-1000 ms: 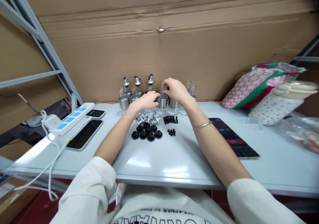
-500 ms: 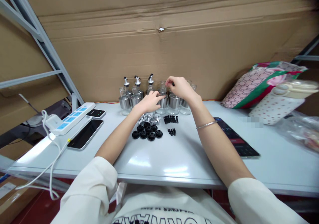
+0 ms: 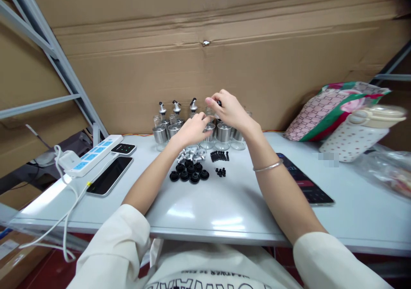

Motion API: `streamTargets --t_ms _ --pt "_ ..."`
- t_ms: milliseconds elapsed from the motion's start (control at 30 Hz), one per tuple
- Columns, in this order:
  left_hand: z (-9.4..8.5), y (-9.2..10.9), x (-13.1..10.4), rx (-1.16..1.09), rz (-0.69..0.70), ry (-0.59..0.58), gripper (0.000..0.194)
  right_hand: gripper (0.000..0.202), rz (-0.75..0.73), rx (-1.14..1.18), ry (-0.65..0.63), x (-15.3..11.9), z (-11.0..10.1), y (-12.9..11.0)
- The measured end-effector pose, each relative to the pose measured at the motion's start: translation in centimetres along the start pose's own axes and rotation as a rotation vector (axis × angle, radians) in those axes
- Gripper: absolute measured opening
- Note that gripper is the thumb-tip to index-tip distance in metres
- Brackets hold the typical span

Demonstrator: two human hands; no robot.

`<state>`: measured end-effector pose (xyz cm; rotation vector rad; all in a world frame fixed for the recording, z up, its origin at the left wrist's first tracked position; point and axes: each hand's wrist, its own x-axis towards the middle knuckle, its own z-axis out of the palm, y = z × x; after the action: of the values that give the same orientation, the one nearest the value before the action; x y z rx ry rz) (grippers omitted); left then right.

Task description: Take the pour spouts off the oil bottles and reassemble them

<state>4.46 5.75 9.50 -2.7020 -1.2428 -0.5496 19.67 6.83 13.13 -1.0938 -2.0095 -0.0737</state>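
Observation:
My right hand (image 3: 228,109) is raised over the back row of glass and steel bottles, fingers closed on a pourer whose black tip shows between them. Beside it, my left hand (image 3: 195,128) is at a bottle (image 3: 208,135), fingers apart around its upper part. More bottles (image 3: 223,134) stand on both sides; several at the back left carry silver pourers (image 3: 177,107). In front lie silver pourer parts (image 3: 192,154), black round stoppers (image 3: 194,177), short black sticks (image 3: 219,156) and small black caps (image 3: 221,172).
On the left are a power strip (image 3: 93,156), a small black device (image 3: 123,149) and a phone (image 3: 111,176) with white cables. To the right lie another phone (image 3: 308,184), a patterned bag (image 3: 321,113), a dotted white flask (image 3: 351,139) and clear plastic (image 3: 385,169).
My right hand has risen slightly with the black-tipped pourer now showing in it. My left hand's fingers have shifted a little at the bottle.

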Motion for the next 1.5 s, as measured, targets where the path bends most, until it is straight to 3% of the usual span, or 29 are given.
streamTargets --t_ms 133,233,433,567,667,800,900,1067,1167,1267,1367,1500 --pt "-2.1 1.1 -0.2 -0.290 0.047 0.113 0.032 0.026 -0.002 0.086 -0.047 -0.2 -0.9 -2.3" --pt "-2.6 1.1 -0.4 -0.364 0.009 0.131 0.025 0.022 -0.027 0.069 0.000 -0.4 -1.4 -3.0" --pt "-2.9 0.4 -0.4 -0.199 -0.038 0.185 0.023 0.017 -0.066 0.099 -0.067 -0.7 -1.7 -3.1" --pt "-3.0 0.5 -0.5 -0.066 -0.096 0.127 0.029 0.019 -0.012 -0.055 -0.062 -0.9 -1.3 -3.0" --pt "-2.8 0.6 -0.6 0.009 -0.116 0.061 0.029 0.024 0.096 -0.201 -0.144 -1.3 -1.2 -2.9" --pt "-2.4 0.8 -1.0 0.009 -0.104 0.005 0.030 0.018 0.107 -0.243 -0.357 -1.8 -1.9 -2.7" --pt "-2.0 1.0 -1.8 0.038 -0.099 0.015 0.026 0.019 0.065 -0.217 -0.401 -2.2 -2.3 -2.8" --pt "-0.3 0.5 -5.0 0.096 -0.050 0.172 0.033 0.039 0.039 -0.302 -0.446 -4.1 -0.7 -3.9" --pt "1.4 0.2 -7.3 0.106 -0.082 0.249 0.023 0.049 -0.011 -0.418 -0.452 -6.5 1.4 -4.7" --pt "2.8 0.4 -8.9 0.167 -0.039 0.227 0.015 0.055 0.004 -0.461 -0.445 -9.2 3.0 -5.1" --pt "3.4 0.5 -9.4 0.190 0.055 0.261 0.020 0.058 -0.014 -0.472 -0.385 -10.7 3.8 -5.2" --pt "3.8 0.1 -9.3 0.184 0.135 0.331 0.017 0.054 -0.048 -0.442 -0.330 -10.8 3.8 -4.9"
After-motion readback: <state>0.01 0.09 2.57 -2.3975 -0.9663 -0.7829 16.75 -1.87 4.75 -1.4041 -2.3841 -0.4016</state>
